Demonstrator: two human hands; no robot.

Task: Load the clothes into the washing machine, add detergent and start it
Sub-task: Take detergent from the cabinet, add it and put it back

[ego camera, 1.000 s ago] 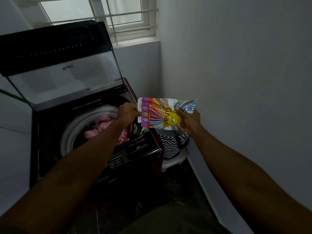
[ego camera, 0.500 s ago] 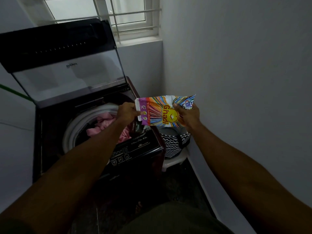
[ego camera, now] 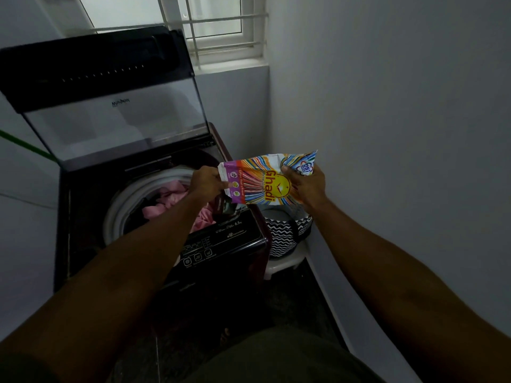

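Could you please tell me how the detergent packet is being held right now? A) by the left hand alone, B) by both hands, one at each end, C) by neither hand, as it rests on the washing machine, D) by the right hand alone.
B: the left hand pinches one end of the detergent packet and the right hand grips the other, holding it in the air beside the open washing machine.

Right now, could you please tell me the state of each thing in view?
washing machine lid: raised open
drum: holds pink clothes
detergent packet: held above the machine's front right corner
left hand: pinches the packet's end
right hand: grips the other end
laundry basket: upright beside the machine
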